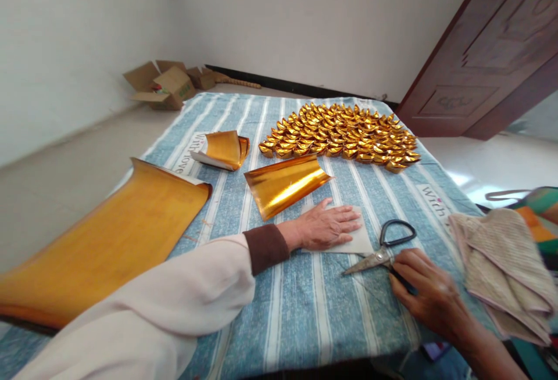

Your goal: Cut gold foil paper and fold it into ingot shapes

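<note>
my left hand (pixel 328 226) lies flat, fingers spread, on the folded paper (pixel 360 240). my right hand (pixel 429 290) grasps the scissors (pixel 383 250), blades pointing left, just beside the paper's right edge.

A plain room in a home: bare white walls (pixel 305 20), a pale tiled floor (pixel 65 153), a dark wooden door (pixel 492 60) standing open, cardboard boxes (pixel 163 85) in the corner, and a surface under a striped blue cloth (pixel 305 298).
</note>
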Available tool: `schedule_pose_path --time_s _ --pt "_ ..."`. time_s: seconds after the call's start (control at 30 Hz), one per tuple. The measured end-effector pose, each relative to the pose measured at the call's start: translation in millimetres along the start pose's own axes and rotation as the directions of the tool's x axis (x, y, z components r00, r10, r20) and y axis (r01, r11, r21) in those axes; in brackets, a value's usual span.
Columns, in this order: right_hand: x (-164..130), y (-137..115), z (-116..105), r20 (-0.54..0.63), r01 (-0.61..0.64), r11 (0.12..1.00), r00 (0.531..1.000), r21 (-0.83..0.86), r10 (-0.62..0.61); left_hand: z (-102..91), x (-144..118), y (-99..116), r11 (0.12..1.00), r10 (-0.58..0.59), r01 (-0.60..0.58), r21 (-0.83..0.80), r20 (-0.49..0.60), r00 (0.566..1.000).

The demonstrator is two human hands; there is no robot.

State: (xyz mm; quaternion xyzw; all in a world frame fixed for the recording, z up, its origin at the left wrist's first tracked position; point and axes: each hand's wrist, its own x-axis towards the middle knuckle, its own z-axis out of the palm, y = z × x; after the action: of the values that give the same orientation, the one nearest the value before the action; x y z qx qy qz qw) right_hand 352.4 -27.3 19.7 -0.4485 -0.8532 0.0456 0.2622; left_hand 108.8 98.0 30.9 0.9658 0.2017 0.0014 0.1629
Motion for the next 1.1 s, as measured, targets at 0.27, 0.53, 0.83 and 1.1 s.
schedule_pose_path --time_s 0.27,0.53,0.83,1.1 --pt "-14 -3 -1 -0.033 -0.007 0.999 0.999 -0.052 0.005 -0.1 0 1 0.999 0.014 -0.014 0.037 -0.004 1.0" --pt "6 -15 7 -0.018 -0.021 0.999 1.0 -0.039 0.02 2.7 1 0 0.999 0.016 -0.015 0.03 -0.02 1.0" --pt "-1 -17 3 -0.015 -0.011 1.0 1.0 -0.027 0.01 2.4 0 1 0.999 0.018 -0.017 0.037 -0.025 1.0" --pt "12 -35 15 -0.032 -0.061 0.997 0.998 -0.043 0.059 4.5 2 0 0.999 0.02 -0.019 0.04 -0.017 1.0"
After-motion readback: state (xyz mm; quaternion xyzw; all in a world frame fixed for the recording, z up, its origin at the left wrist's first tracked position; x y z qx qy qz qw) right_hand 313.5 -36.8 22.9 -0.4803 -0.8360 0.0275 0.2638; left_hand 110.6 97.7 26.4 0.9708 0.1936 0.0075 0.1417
